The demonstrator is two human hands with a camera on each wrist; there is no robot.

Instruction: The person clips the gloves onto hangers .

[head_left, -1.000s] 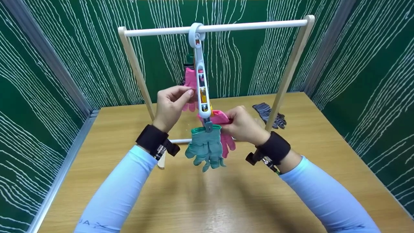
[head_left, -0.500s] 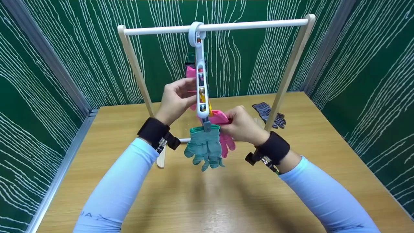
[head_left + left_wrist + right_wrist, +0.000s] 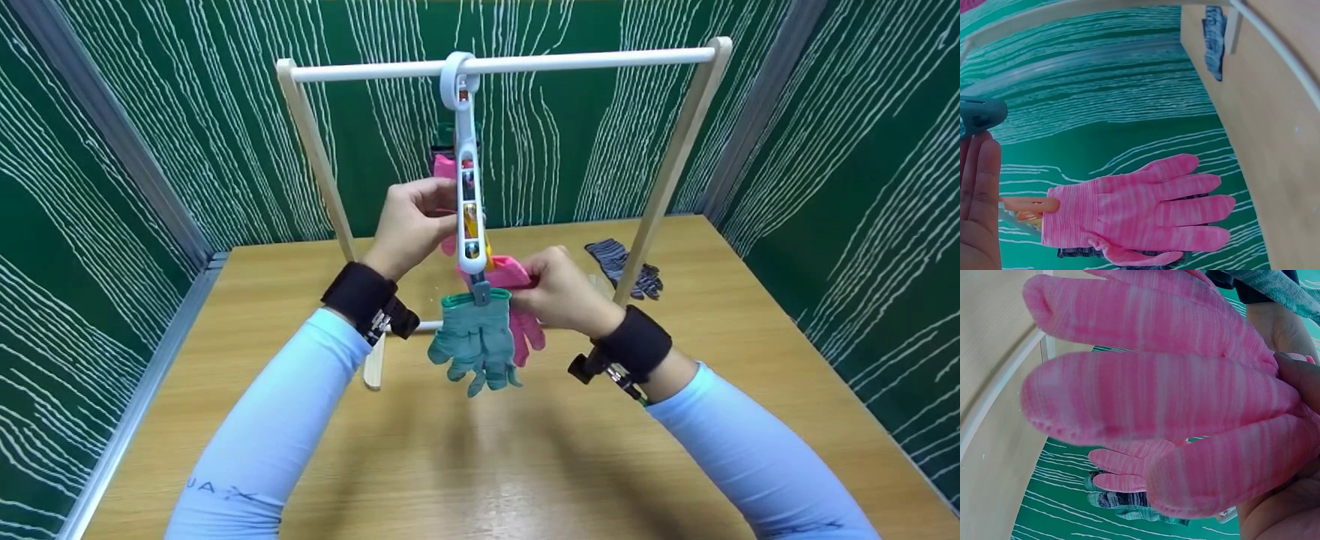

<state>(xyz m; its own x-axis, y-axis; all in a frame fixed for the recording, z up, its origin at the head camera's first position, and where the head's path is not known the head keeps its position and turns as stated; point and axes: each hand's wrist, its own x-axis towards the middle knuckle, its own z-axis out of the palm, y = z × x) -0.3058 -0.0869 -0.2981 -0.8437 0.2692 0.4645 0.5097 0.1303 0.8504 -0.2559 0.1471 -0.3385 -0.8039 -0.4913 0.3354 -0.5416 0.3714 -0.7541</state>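
Note:
A white clip hanger (image 3: 466, 172) hangs from the rack's white bar (image 3: 570, 60). A teal glove (image 3: 476, 337) is clipped at its lower end. My right hand (image 3: 531, 282) pinches the cuff of a pink glove (image 3: 517, 300) just right of the teal one; in the right wrist view this pink glove (image 3: 1162, 388) fills the frame. My left hand (image 3: 445, 213) is at the hanger's middle, its fingers (image 3: 979, 191) against an orange clip (image 3: 1027, 205) that holds a second pink glove (image 3: 1145, 211). Whether the thumb presses the clip is hidden.
A dark grey glove (image 3: 624, 264) lies on the wooden table (image 3: 525, 465) behind the rack's right wooden leg (image 3: 664, 187). The left leg (image 3: 319, 165) stands beside my left wrist. Green patterned walls (image 3: 862, 187) enclose the table on three sides.
My left hand has risen a little and moved right onto the hanger. The right hand and its pink glove have stayed in place.

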